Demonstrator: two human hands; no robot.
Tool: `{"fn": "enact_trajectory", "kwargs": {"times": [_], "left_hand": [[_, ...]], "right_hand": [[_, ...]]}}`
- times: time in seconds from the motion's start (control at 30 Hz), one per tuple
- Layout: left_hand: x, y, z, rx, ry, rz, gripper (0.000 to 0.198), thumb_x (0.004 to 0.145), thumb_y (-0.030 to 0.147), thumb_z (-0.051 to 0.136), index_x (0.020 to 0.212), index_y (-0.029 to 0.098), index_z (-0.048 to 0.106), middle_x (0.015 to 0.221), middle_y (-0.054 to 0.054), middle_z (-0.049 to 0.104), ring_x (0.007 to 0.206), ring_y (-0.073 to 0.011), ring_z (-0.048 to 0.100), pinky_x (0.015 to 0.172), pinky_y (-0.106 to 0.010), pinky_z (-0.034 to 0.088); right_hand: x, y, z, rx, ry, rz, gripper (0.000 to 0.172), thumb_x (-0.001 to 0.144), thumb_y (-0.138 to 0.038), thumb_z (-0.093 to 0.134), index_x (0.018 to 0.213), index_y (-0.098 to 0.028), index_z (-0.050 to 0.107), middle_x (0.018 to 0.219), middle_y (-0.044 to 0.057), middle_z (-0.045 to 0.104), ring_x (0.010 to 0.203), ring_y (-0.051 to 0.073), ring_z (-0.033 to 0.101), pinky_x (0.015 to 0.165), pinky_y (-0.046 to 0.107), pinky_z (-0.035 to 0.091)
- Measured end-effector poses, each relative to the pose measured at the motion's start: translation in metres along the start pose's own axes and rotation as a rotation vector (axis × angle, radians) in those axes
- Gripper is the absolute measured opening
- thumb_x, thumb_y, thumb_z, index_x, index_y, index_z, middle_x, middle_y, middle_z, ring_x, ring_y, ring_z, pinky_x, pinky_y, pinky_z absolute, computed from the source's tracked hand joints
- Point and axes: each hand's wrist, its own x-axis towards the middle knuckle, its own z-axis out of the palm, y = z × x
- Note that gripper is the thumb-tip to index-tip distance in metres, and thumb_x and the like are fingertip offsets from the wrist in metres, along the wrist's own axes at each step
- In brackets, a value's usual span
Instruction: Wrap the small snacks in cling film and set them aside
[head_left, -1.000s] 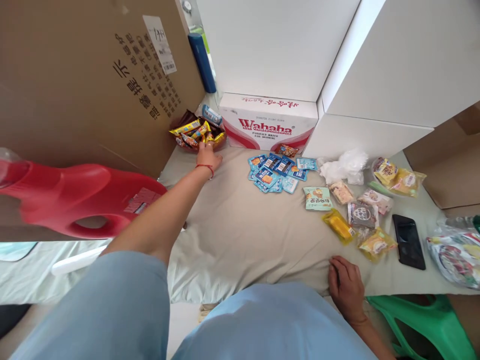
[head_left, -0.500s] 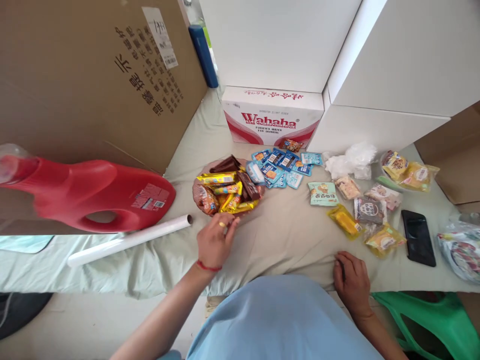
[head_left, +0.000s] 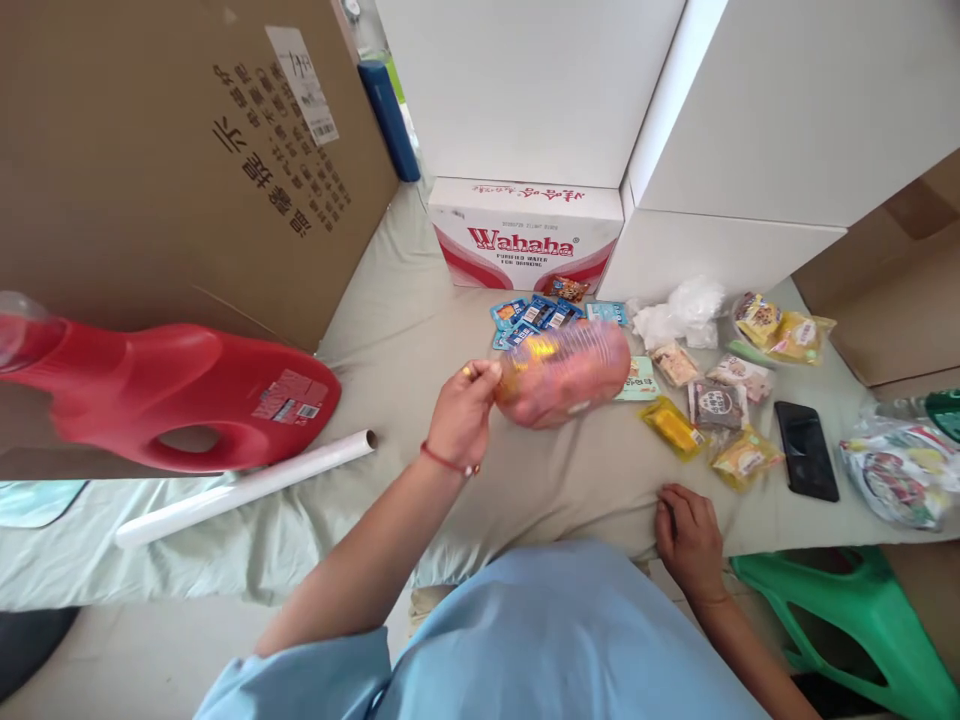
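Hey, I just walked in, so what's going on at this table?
A person's left hand grips a translucent reddish bowl by its edge, holding it tilted in front of some blue packets. The bowl is blurred; something yellow shows near the hand, but how much it holds is unclear. The right hand rests at the cloth's near edge, below a yellow packet. More wrapped snacks and a phone lie farther right.

at the upper middle of the frame, the white-and-red carton bears "wahaha" with a ® and, beneath, "purified water for drinking". at the upper left, large black "温馨提示" runs aslant on the cardboard box.
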Motion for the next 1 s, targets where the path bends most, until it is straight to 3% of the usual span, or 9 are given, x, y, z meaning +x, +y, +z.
{"fn": "enact_trajectory", "kwargs": {"times": [0.07,0.17,0.23,0.43,0.63,0.7,0.8,0.9,1.0], "left_hand": [[0.031,-0.008,0.009,-0.173,-0.016,-0.185,0.033,0.074,0.024,0.088,0.067,0.017,0.057,0.061,0.007,0.050,0.046,-0.0028,0.034,0.044,-0.018,0.026],[0.060,-0.022,0.018,-0.227,-0.031,-0.267,0.033,0.082,0.027,0.081,0.068,0.018,0.052,0.055,0.009,0.044,0.040,-0.0023,0.026,0.040,-0.019,0.021],[0.065,-0.032,0.020,-0.241,-0.052,-0.281,0.030,0.085,0.029,0.079,0.071,0.019,0.053,0.055,0.009,0.045,0.039,-0.0022,0.026,0.040,-0.019,0.021],[0.029,-0.050,0.008,-0.247,-0.154,-0.316,0.028,0.079,0.030,0.079,0.072,0.019,0.055,0.056,0.008,0.044,0.043,-0.0040,0.033,0.047,-0.019,0.033],[-0.026,-0.056,-0.034,-0.150,-0.212,-0.341,0.027,0.065,0.031,0.082,0.071,0.016,0.061,0.067,0.001,0.053,0.051,-0.0059,0.038,0.049,-0.021,0.037],[-0.040,-0.050,-0.052,-0.045,-0.205,-0.268,0.030,0.066,0.040,0.081,0.071,0.017,0.062,0.082,-0.004,0.060,0.063,-0.0113,0.049,0.057,-0.025,0.045],[-0.056,-0.035,-0.079,0.149,-0.166,-0.079,0.036,0.070,0.052,0.079,0.069,0.020,0.063,0.089,-0.007,0.056,0.083,-0.0200,0.056,0.070,-0.033,0.052],[-0.068,-0.023,-0.098,0.260,-0.139,0.089,0.037,0.073,0.058,0.079,0.074,0.023,0.066,0.092,-0.005,0.053,0.088,-0.0208,0.055,0.076,-0.035,0.053],[-0.083,-0.019,-0.107,0.434,-0.149,0.278,0.030,0.074,0.050,0.082,0.079,0.025,0.066,0.092,-0.003,0.055,0.083,-0.0183,0.055,0.070,-0.031,0.052]], "right_hand": [[0.000,0.000,0.001,0.004,0.000,0.010,0.019,0.097,-0.019,0.055,0.113,-0.022,0.065,0.110,0.012,0.068,0.099,0.028,0.061,0.088,0.047,0.054],[-0.001,0.000,0.001,0.008,0.002,0.017,0.019,0.098,-0.018,0.054,0.113,-0.022,0.064,0.110,0.012,0.068,0.100,0.028,0.060,0.088,0.047,0.054],[-0.001,0.001,0.001,0.011,0.003,0.016,0.018,0.097,-0.017,0.055,0.112,-0.021,0.064,0.110,0.012,0.068,0.100,0.028,0.060,0.088,0.047,0.054],[-0.003,0.000,0.002,0.033,0.000,0.040,0.019,0.097,-0.017,0.055,0.112,-0.021,0.066,0.110,0.012,0.068,0.099,0.027,0.060,0.088,0.047,0.055],[0.007,0.002,-0.005,0.185,-0.048,0.153,0.016,0.097,-0.024,0.055,0.104,-0.022,0.069,0.107,0.012,0.069,0.101,0.028,0.064,0.089,0.046,0.057],[0.016,0.004,-0.011,0.289,-0.094,0.216,0.016,0.098,-0.027,0.054,0.099,-0.022,0.069,0.101,0.010,0.071,0.095,0.025,0.068,0.084,0.041,0.059],[0.029,0.011,-0.022,0.397,-0.135,0.349,0.019,0.099,-0.033,0.054,0.099,-0.022,0.069,0.090,0.006,0.074,0.080,0.021,0.070,0.075,0.035,0.059],[0.046,0.025,-0.036,0.410,-0.117,0.411,0.021,0.098,-0.036,0.056,0.100,-0.022,0.071,0.089,0.005,0.076,0.077,0.020,0.070,0.075,0.033,0.058],[0.074,0.047,-0.053,0.338,-0.072,0.427,0.023,0.096,-0.038,0.056,0.100,-0.022,0.072,0.090,0.005,0.076,0.079,0.020,0.070,0.076,0.033,0.056]]}}
